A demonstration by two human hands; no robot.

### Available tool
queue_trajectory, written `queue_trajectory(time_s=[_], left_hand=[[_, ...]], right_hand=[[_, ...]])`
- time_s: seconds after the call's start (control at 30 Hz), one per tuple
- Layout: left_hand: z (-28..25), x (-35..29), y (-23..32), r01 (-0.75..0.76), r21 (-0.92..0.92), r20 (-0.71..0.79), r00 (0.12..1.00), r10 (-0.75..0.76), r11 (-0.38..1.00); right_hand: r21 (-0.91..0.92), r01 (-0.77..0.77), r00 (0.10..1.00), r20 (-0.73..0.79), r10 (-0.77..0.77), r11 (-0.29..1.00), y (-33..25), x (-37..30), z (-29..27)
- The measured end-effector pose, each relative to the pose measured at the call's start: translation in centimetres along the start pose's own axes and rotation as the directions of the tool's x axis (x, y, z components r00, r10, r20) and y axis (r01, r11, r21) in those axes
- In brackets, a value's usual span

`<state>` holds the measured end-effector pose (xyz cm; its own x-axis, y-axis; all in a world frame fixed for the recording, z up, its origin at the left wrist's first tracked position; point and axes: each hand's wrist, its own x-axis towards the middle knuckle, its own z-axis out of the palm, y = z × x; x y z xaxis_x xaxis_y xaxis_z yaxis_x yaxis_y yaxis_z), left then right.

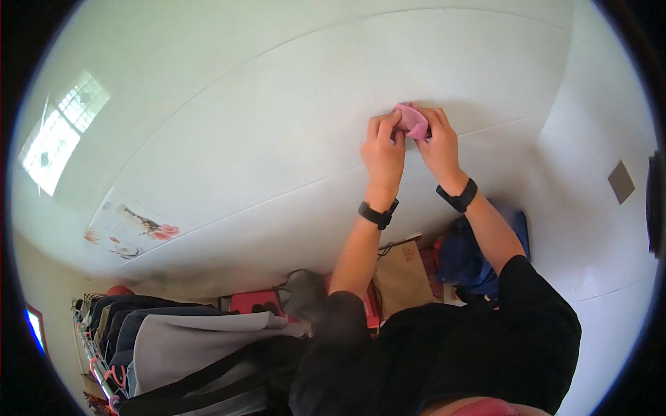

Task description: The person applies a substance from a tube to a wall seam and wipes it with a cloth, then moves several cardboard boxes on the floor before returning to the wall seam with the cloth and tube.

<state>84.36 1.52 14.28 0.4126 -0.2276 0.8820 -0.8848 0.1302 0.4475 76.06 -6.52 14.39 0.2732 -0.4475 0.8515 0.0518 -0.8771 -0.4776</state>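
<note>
A folded pink cloth point(413, 122) is bunched between my two hands, in front of a pale, glossy tiled wall point(291, 118). My left hand point(383, 154) pinches its left side between thumb and fingers. On the opposite side, my right hand point(441, 144) has its fingers curled round the cloth. Both arms are stretched out, and each wrist wears a black band. Whether the cloth touches the wall I cannot tell.
Clothes, among them a grey garment point(201, 343), hang on a rack at lower left. Low along the wall are a cardboard box point(402, 281), red items and a dark blue bundle point(465, 256). A brown diamond-shaped patch point(621, 182) marks the right wall.
</note>
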Motion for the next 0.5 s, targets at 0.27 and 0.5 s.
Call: queue_trajectory(time_s=[0.27,0.5], left_hand=[[2.8,-8.4,-2.0,0.117,0.038,0.153,0.981,-0.122,0.992],[1.5,-16.4,-4.5,0.294,0.158,0.168,0.933,-0.319,0.943]], right_hand=[[-0.017,-0.193,0.972,0.136,0.194,0.981,5.7,-7.5,-1.2],[0.022,-0.165,0.953,0.261,0.153,0.986,8.4,-14.5,1.3]])
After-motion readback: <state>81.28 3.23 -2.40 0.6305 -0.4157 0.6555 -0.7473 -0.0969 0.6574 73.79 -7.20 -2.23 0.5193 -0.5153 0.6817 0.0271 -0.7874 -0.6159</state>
